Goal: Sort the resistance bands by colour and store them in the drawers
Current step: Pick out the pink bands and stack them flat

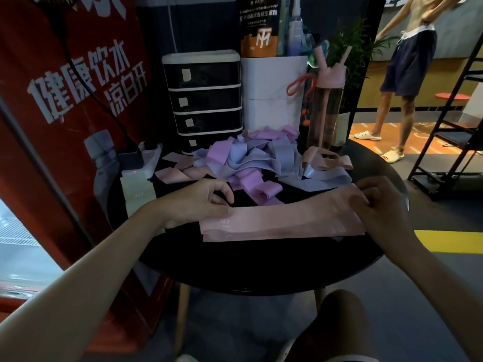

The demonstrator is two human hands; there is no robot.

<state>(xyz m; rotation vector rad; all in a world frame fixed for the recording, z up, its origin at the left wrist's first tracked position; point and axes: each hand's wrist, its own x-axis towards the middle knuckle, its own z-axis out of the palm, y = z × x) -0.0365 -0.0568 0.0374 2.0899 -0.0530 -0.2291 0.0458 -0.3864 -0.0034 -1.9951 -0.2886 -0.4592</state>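
A flat stack of pale pink resistance bands [282, 222] lies stretched across the near part of the round black table [261, 270]. My left hand [201, 202] pinches the stack's left end with curled fingers. My right hand [376, 202] grips the right end. Behind them sits a tangled heap of bands [251, 158] in purple, light blue and pink. A loose peach-pink band [326, 159] lies at the heap's right. The black drawer unit [203, 100] with several shut drawers stands at the back of the table.
A white power strip with a black plug [141, 158] lies at the table's left. A white box [273, 92] and a pink water bottle [326, 100] stand at the back right. A red banner [65, 100] fills the left side. A person [402, 74] stands far right near black steps [454, 126].
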